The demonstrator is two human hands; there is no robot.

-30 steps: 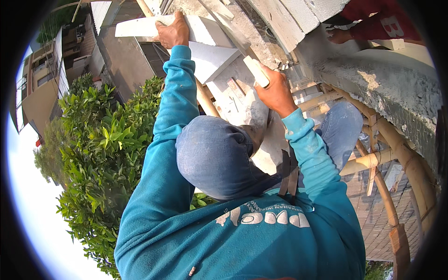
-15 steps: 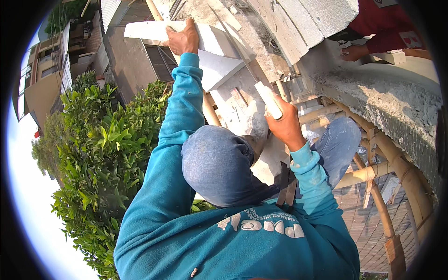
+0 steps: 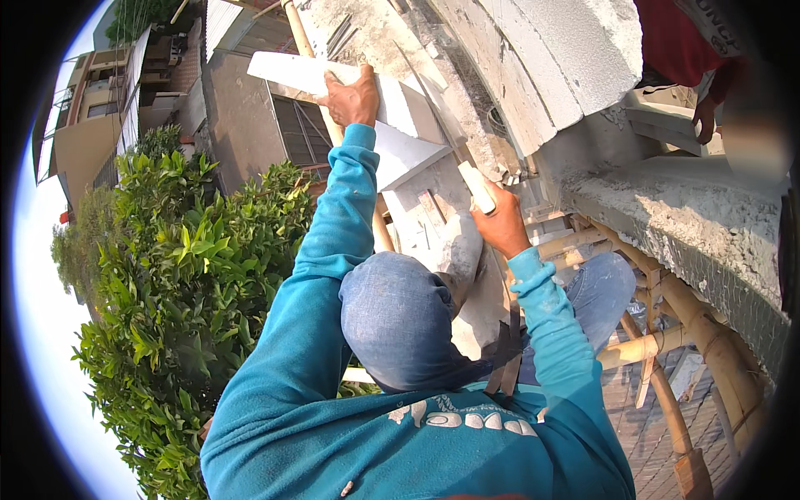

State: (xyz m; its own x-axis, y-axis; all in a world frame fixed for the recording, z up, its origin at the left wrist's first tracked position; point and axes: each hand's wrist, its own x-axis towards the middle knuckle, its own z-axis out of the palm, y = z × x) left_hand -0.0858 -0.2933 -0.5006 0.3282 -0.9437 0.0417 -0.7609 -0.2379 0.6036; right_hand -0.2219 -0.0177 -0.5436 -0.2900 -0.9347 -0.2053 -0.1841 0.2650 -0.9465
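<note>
My left hand is closed over the top of a pale lightweight concrete block, steadying it. The block's long end sticks out to the left of my fingers. In my right hand, the fingers wrap round the whitish handle of what looks like a handsaw. Its thin blade shows almost edge-on, running up and away along the block's right side. Where the blade meets the block is hard to make out. My bent knee is just below the block.
Bamboo scaffold poles and a rough mortar ledge are on the right. A wall of pale blocks rises at upper right, beside a co-worker's hand. A leafy tree fills the left, with a drop to the ground below.
My right hand has moved a little away and left, nearer the block, with the saw. My left hand keeps its place on the block as the view shifts. The co-worker's hand has moved right.
</note>
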